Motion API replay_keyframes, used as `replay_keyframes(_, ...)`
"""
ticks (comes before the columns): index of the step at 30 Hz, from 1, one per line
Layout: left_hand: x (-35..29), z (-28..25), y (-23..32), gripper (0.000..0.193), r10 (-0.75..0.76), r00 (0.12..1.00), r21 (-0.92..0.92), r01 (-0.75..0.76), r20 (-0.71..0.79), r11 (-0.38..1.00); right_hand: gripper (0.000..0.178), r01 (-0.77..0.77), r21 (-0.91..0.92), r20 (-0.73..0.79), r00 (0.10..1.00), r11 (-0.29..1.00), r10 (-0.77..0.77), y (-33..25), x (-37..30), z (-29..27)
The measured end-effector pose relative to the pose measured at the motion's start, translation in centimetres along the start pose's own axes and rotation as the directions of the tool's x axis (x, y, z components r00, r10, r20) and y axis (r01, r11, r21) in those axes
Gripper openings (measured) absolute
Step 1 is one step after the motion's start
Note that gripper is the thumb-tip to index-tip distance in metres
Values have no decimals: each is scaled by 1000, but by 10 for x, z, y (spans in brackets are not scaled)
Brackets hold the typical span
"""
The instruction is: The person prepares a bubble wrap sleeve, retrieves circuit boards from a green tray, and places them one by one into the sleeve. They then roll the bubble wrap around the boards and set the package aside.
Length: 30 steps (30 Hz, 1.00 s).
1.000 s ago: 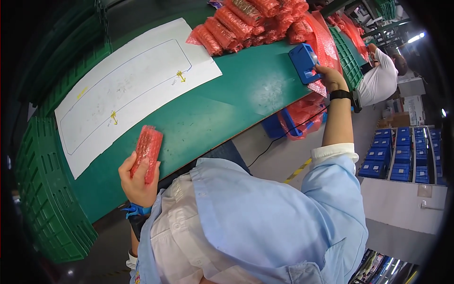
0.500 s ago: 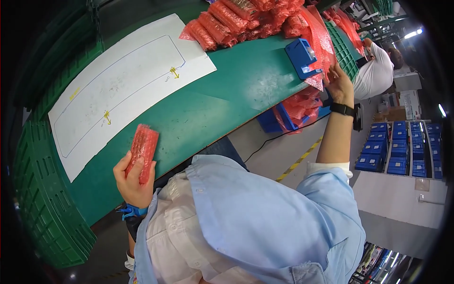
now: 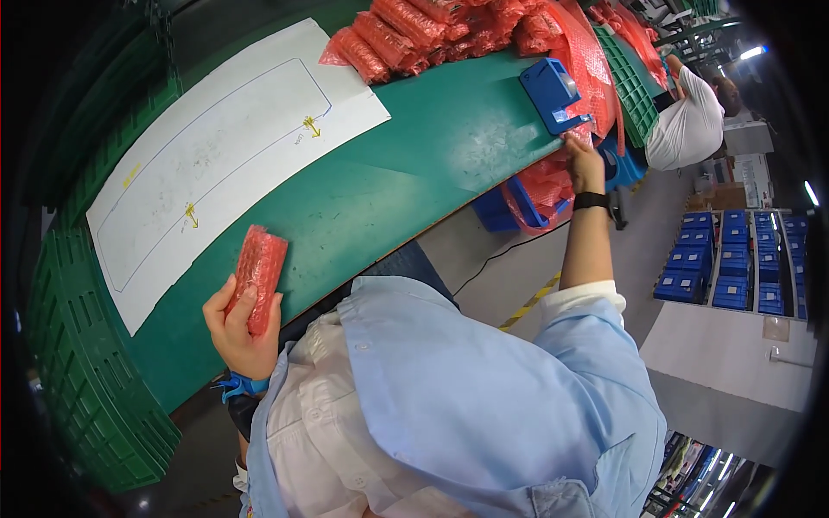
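My left hand (image 3: 242, 335) is closed around a small oblong packet wrapped in red bubble wrap (image 3: 263, 259), held tilted over the near left part of the green tabletop (image 3: 406, 190). At the table's right end stands a blue tape dispenser (image 3: 544, 93). My right hand (image 3: 586, 168) is just in front of the dispenser's near end, with its fingers drawn together. Whatever they pinch is too small and blurred to make out. Red bubble wrap sheets (image 3: 583, 52) hang beside the dispenser.
Several red wrapped packets (image 3: 401, 39) are piled at the back. A white marked sheet (image 3: 224, 155) covers the table's left. Green crates (image 3: 99, 371) stand at the left. Below the table's right end, a blue bin (image 3: 496, 216) holds red wrap. Another person (image 3: 686, 129) is at far right.
My right hand has moved left and slightly nearer to me, to the dispenser's front, and its spread fingers have closed. My left hand still holds the packet, almost unmoved.
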<state>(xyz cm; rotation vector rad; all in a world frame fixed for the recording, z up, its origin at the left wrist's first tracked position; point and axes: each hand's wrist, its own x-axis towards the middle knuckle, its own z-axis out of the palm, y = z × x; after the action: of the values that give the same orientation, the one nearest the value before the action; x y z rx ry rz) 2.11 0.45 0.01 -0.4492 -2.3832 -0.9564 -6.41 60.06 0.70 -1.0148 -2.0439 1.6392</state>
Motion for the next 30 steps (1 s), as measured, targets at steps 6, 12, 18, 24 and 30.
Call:
replay_keyframes(6, 0, -1, 0, 53, -4, 1000, 14, 4, -2, 1000, 41, 415, 12, 18, 910, 910, -415, -14, -64, 22)
replay_keyframes(12, 7, 0, 4, 53, 7, 1000, -24, -7, -18, 1000, 60, 702, -43, 524, 622, 711, -582, -105, -171, 72)
replay_keyframes(18, 24, 1, 20, 48, 60, 995, -83, -66, -75, 994, 64, 911, 155, 805, 108, 382, -583, -149, -220, 130)
replay_keyframes(24, 34, -6, 32, 50, 124, 991, -76, -127, -45, 989, 65, 561, 619, 734, -166, 550, -658, -154, -272, 189)
replay_keyframes(30, 28, -10, 32, 40, 122, 987, -85, -132, -107, 988, 68, 291, 682, 720, -109, 671, -685, -140, -299, 217)
